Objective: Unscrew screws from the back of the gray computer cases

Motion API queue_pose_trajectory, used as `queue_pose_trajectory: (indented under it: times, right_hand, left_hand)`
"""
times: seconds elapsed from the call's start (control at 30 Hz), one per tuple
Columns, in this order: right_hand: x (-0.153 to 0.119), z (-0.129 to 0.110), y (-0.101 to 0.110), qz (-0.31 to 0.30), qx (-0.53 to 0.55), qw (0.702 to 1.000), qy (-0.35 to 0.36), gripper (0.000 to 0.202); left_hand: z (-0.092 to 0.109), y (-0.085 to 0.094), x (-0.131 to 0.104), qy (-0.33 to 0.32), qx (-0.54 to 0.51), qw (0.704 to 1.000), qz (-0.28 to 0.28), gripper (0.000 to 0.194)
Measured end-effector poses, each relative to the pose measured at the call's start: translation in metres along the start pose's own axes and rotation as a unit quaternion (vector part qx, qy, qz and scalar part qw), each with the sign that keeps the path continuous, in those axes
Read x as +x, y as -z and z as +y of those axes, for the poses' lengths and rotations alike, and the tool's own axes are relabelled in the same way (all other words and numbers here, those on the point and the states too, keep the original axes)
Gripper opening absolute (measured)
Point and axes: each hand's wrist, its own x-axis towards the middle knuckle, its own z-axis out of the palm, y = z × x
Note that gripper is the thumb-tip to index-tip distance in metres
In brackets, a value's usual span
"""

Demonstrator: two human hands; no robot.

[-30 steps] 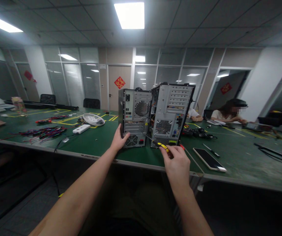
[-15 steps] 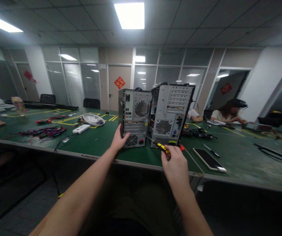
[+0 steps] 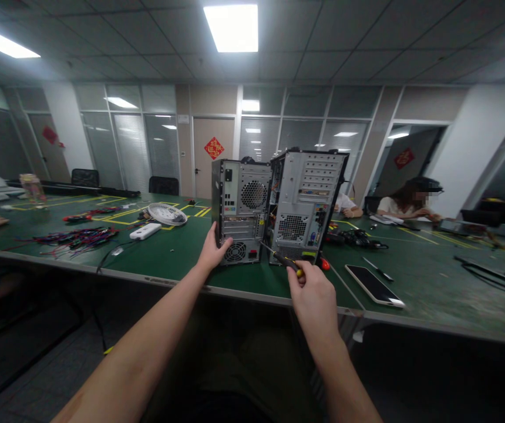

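We see the left hand spread open against the near left corner of the smaller computer case, thumb on the rear panel, fingers along the side. The right hand is closed around the handle of a black-and-yellow screwdriver, its shaft pointing leftward to that case's lower right edge — whether the tip touches, we cannot tell. Just beyond the right hand stands the taller case; to that hand's right, a phone lies on the green surface. Left of the left hand — well apart — we find coloured wires.
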Motion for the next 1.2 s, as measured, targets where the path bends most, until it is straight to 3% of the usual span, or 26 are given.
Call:
queue_pose_trajectory:
  times: [0.3,0.8,1.2]
  right_hand:
    - [0.0,0.003,-0.003,0.018,0.012,1.0,-0.015,0.041]
    - [-0.004,-0.005,-0.001,0.042,-0.013,0.998,0.042,0.027]
    - [-0.008,-0.013,0.0,0.0,-0.044,0.999,0.022,0.017]
  left_hand:
    - [0.0,0.0,0.0,0.0,-0.007,1.0,0.004,0.091]
    - [-0.002,-0.001,0.0,0.007,-0.002,1.0,0.004,0.093]
    - [0.001,0.0,0.0,0.0,-0.007,1.0,0.002,0.091]
